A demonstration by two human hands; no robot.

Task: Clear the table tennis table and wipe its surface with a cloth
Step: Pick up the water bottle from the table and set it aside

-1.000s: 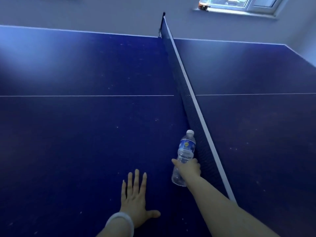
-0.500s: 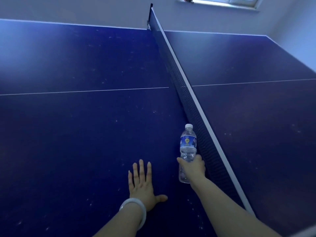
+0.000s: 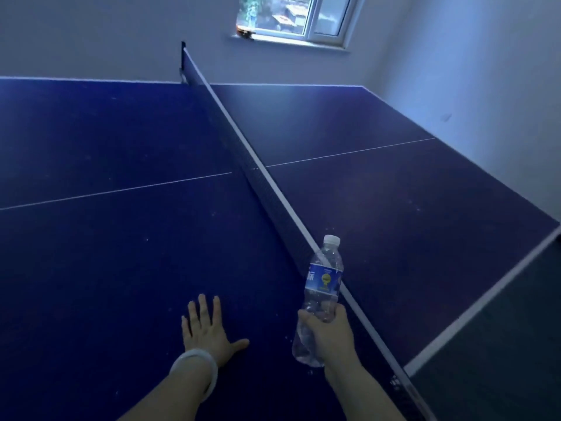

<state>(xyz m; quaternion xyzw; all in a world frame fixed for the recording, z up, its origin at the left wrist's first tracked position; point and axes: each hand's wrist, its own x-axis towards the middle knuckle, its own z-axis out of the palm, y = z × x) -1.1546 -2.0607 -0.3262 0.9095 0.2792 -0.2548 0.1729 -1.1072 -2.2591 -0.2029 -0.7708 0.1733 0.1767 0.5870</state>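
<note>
With the right hand [image 3: 329, 331] curled round the lower half of the water bottle [image 3: 318, 302] beside the net [image 3: 267, 205], and the left hand [image 3: 206, 329] spread flat on the table tennis table [image 3: 121, 253], the low grip risked the bottle tipping into the net.

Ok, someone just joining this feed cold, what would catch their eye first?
First, the clear plastic water bottle with a blue label and white cap, gripped low by the right hand close beside the dark net with its white top band. Next, the left hand, fingers spread flat on the big dark blue table tennis table, a pale bangle at its wrist. Far back, a bright window.
</note>
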